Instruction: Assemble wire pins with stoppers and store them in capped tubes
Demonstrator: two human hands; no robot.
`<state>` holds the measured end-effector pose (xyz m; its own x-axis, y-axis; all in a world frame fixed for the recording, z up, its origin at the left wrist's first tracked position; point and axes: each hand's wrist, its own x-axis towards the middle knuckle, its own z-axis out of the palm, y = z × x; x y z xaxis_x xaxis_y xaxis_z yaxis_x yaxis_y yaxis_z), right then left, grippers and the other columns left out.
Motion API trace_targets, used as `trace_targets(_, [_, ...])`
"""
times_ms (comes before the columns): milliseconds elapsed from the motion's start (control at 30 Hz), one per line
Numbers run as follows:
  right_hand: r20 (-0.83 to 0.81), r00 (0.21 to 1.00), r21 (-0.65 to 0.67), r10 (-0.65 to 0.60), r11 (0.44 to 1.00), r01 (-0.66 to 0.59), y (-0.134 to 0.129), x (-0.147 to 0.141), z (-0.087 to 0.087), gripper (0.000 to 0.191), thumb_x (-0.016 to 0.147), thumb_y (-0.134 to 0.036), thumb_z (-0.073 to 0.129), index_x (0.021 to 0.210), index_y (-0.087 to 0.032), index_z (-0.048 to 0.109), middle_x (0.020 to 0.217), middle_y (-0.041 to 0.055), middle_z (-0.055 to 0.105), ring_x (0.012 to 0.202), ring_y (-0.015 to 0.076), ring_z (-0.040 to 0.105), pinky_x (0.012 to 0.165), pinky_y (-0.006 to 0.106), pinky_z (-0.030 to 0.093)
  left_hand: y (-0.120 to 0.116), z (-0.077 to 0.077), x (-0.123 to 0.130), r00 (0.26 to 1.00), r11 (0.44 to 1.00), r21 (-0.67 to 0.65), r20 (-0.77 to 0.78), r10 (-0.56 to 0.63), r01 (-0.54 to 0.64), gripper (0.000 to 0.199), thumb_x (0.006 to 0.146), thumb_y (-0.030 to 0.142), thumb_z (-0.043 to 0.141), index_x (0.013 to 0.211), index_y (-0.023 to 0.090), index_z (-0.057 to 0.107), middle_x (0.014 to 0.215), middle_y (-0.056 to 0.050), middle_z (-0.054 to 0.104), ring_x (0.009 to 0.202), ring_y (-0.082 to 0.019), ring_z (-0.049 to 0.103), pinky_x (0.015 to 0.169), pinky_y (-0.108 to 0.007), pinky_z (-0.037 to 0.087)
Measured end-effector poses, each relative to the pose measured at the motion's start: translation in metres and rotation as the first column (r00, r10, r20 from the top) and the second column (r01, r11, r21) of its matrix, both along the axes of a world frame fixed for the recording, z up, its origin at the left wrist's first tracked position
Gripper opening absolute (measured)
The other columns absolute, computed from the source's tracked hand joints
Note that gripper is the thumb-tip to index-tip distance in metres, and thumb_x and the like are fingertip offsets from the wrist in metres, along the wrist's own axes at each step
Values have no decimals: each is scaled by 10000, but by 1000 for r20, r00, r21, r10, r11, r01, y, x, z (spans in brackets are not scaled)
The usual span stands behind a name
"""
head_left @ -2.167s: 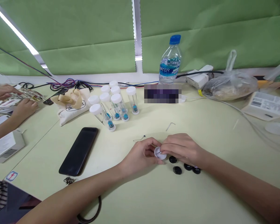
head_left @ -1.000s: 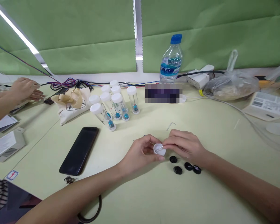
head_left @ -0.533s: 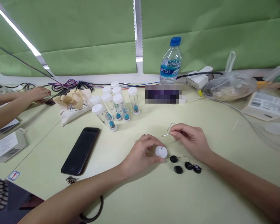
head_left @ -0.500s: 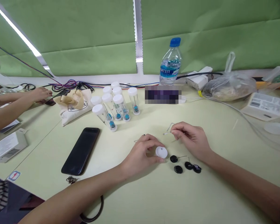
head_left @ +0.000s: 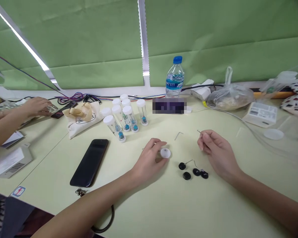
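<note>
My left hand (head_left: 149,162) is closed around a white round cap (head_left: 165,153), held between fingers and thumb just above the table. Whatever lies behind the cap is hidden by the fingers. To the right, my right hand (head_left: 217,152) pinches a thin metal piece (head_left: 199,131), and only its small tip shows. A bent hex key (head_left: 178,136) lies on the table between the hands. Several black round discs (head_left: 186,176) rest nearer to me, two of them with thin metal rods beside or attached. Behind my left hand stand clear tubes (head_left: 143,110) with white caps and blue pieces inside.
A phone (head_left: 89,162) lies left of my left arm. Further back are a cloth bag (head_left: 82,120), a water bottle (head_left: 175,79), a plastic bag (head_left: 229,97) and cables. At the left edge, another person's hand (head_left: 37,106) reaches over the table near a white box (head_left: 13,161).
My right hand has moved away to the right, leaving the hex key in plain sight on the table. My left hand keeps the white cap. The camera view has shifted slightly.
</note>
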<state>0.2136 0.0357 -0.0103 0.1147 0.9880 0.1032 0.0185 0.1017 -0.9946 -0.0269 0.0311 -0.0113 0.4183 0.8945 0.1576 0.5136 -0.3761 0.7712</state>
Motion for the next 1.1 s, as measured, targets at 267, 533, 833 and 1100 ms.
trace_targets(267, [-164,984,-114,-69,992,50,-24,22,-2,227,916,-401,553,783,-218,548,575,-33,449,526,107,288,478,223,252,-11,-5,13,980,864,462,-103,-170,199,312,907,257,532,1208,197,476,1108,-112,581,1004,-200,571,831,-343,524])
trace_targets(533, [-190,981,-94,-39,995,22,-21,22,-1,233,909,-417,558,780,-226,531,581,-35,440,514,111,306,466,238,251,-6,-3,33,955,833,471,-197,-222,291,159,907,184,487,1009,167,607,1006,-104,652,911,-208,549,791,-354,502])
trace_targets(833, [-163,985,-106,-53,994,36,-19,18,-1,227,913,-413,553,784,-227,529,573,-35,442,513,112,330,473,242,269,6,-1,44,971,907,357,2,-240,224,102,866,222,563,959,190,591,1017,-89,648,974,-215,527,855,-367,479])
trace_targets(1100, [-122,991,-98,-51,994,39,-21,17,1,244,913,-423,546,769,-228,529,562,-33,430,539,122,336,490,242,281,3,2,40,922,988,-55,371,-112,142,74,820,193,604,865,191,545,1008,-79,675,920,-172,637,829,-333,522])
